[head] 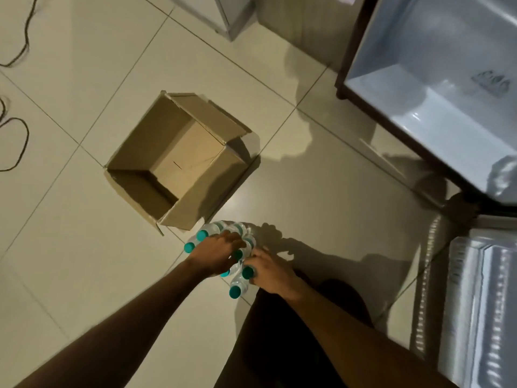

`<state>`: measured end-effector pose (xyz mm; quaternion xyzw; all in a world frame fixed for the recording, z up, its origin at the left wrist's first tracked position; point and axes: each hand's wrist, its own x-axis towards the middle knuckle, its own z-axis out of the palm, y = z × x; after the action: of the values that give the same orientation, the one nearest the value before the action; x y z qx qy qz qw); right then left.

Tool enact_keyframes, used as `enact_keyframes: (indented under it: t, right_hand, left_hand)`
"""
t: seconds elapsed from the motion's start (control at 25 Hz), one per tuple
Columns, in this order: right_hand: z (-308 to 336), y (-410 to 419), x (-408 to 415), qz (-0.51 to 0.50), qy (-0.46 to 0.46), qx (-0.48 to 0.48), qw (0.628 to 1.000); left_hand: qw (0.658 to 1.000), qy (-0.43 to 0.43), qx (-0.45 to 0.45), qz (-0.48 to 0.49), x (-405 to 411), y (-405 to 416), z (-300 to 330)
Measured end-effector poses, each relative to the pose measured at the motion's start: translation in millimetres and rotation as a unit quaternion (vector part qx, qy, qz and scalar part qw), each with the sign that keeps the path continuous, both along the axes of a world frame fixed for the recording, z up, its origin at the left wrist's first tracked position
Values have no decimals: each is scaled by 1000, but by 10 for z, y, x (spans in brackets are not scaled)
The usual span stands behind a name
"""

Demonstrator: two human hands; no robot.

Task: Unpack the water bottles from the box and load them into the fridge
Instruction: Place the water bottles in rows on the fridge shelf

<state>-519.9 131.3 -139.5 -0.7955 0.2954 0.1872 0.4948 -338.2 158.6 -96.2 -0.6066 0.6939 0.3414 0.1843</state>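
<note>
Several clear water bottles with teal caps point(235, 289) stand bunched together on the tiled floor just in front of an open cardboard box point(179, 161), which looks empty inside. My left hand point(216, 253) rests on top of the bunch, fingers spread over the caps. My right hand point(268, 271) grips the right side of the bunch, beside one teal cap point(247, 272). Whether plastic wrap binds the bottles is unclear. The fridge point(436, 107) stands open at the upper right, its white interior lit and its lower shelf bare.
The fridge door point(486, 303) hangs open at the lower right, its ribbed shelf edge near my right arm. A dark cable point(19, 147) snakes along the left floor. A grey cabinet corner point(232, 15) sits at top centre. My dark-clothed leg point(279, 345) is below the bottles.
</note>
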Motion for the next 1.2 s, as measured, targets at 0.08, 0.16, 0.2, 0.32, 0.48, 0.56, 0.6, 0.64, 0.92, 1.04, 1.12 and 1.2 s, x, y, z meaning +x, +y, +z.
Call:
enact_keyframes:
  t: [0.08, 0.16, 0.2, 0.32, 0.48, 0.56, 0.6, 0.64, 0.92, 1.04, 1.12, 1.2]
  right_hand:
    - [-110, 60, 8, 49, -10, -52, 997]
    - [-178, 86, 17, 68, -17, -86, 994]
    - [-200, 93, 19, 68, -26, -95, 993]
    - [-138, 7, -64, 7, -46, -52, 998]
    - [238, -328, -420, -154, -65, -8, 986]
    - [541, -590, -656, -236, -69, 4, 969]
    - [729, -759, -779, -272, -78, -1, 959]
    - [915, -913, -894, -303, -95, -11, 948]
    - [2459, -1941, -1511, -530, -253, -108, 802]
    - [3018, -2341, -1644, -547, -299, -176, 762]
    - [3403, -2602, -1721, -558, -335, -223, 726]
    - [3677, -2858, -1777, -554, -358, -259, 705]
  left_hand:
    - [1000, -7, 18, 0, -60, 20, -86]
    - [999, -7, 25, -18, -110, 19, -149]
    - [999, -14, 31, -28, -129, 11, -166]
    - [999, -21, 34, -27, -172, -71, -125]
    - [999, 31, -36, -2, -296, -420, 295]
    - [994, 59, -95, 1, -391, -689, 659]
    - [989, 70, -131, 0, -431, -862, 853]
    - [985, 73, -159, -3, -451, -1033, 1030]
    - [926, 104, -334, -144, -853, -2591, 2541]
    - [885, 92, -412, -195, -1149, -3189, 3220]
    - [849, 108, -457, -242, -1267, -3568, 3644]
    - [808, 109, -504, -286, -1326, -3958, 4020]
